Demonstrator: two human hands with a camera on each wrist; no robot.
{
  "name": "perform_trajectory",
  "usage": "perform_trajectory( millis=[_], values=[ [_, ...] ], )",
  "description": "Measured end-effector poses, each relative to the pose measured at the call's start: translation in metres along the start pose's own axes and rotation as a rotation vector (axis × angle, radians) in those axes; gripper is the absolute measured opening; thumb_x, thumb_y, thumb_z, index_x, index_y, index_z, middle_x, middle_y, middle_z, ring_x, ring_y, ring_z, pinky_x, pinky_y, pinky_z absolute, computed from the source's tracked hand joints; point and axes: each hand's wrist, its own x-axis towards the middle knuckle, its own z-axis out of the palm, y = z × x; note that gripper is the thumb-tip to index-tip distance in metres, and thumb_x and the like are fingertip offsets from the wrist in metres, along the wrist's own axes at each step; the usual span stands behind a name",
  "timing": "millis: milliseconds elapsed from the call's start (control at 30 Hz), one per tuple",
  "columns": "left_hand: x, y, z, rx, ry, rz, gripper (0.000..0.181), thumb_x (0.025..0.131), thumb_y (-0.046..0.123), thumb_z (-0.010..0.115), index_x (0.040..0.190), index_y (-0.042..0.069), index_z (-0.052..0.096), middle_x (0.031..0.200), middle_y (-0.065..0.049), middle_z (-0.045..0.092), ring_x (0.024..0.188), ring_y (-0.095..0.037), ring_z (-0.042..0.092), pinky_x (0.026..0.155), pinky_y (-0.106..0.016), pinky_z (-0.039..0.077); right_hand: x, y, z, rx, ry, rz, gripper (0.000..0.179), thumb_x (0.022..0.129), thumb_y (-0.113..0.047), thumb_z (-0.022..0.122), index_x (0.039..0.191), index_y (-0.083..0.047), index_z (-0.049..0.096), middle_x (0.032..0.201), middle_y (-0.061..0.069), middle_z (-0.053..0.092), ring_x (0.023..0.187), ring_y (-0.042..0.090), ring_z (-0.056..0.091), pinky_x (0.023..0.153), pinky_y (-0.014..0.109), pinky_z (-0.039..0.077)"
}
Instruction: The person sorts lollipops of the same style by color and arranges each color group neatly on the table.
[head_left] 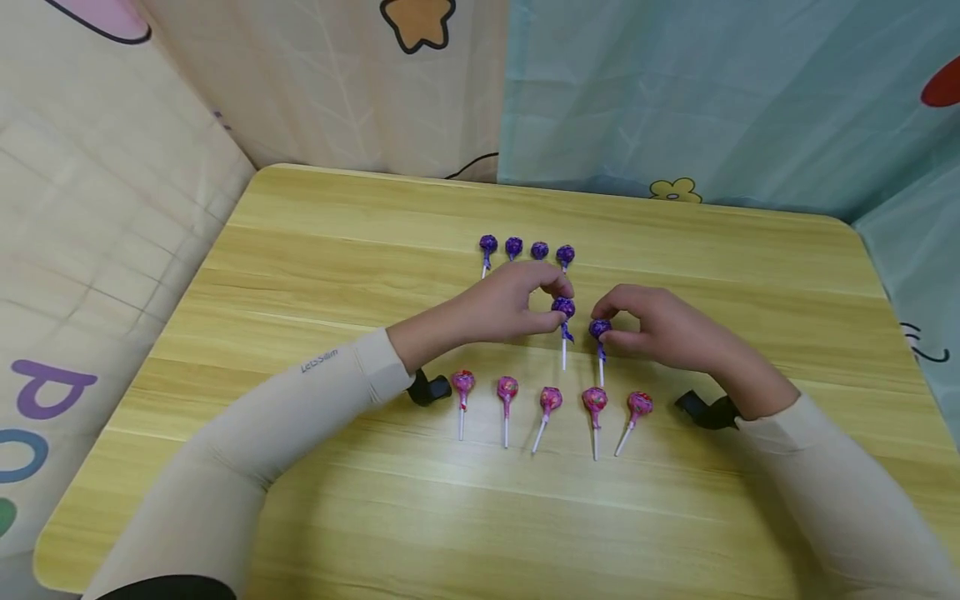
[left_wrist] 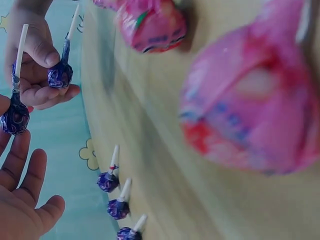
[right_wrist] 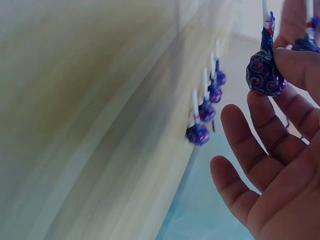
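Note:
My left hand [head_left: 517,302] pinches a purple-wrapped lollipop [head_left: 563,308] by its round head between thumb and fingertips, with the white stick hanging down. To its right, my right hand [head_left: 660,327] holds a second purple lollipop [head_left: 600,328] the same way. The two lollipops are held side by side, a small gap apart. In the right wrist view the right hand's lollipop [right_wrist: 265,75] sits between thumb and fingers, while the other fingers spread loosely. Behind the left hand lies a row of several purple lollipops [head_left: 488,243], their sticks partly hidden by that hand.
Nearer the body, several pink lollipops [head_left: 507,387] lie in a spaced row, sticks toward me. All rest on a wood-grain table [head_left: 420,533]. Patterned curtains [head_left: 675,92] hang behind the table's far edge. Black straps [head_left: 429,389] extend from both wrists.

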Motion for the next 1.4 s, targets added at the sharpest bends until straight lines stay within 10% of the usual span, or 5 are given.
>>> perform_trajectory(
  millis=[667,1400],
  values=[
    [0.059,-0.011,-0.009,0.142,-0.042,0.074,0.025,0.096,0.020,0.064,0.117,0.007,0.065,0.110,0.000,0.064,0.101,-0.018,0.057,0.090,-0.026,0.043,-0.003,0.028,-0.025,-0.028,0.087,0.100,0.014,0.095,-0.008,0.067,0.109,-0.007,0.066,0.105,0.004,0.067,0.099,0.023,0.062,0.082,0.049,0.047],
    [0.106,-0.043,-0.004,0.194,-0.110,-0.066,0.030,0.098,0.025,0.062,0.123,0.009,0.062,0.118,-0.001,0.062,0.112,-0.016,0.055,0.099,-0.024,0.040,0.030,0.052,-0.044,0.042,0.043,0.278,0.019,0.098,-0.010,0.060,0.116,-0.003,0.062,0.113,0.015,0.065,0.109,0.031,0.058,0.092,0.052,0.044]
  ],
)
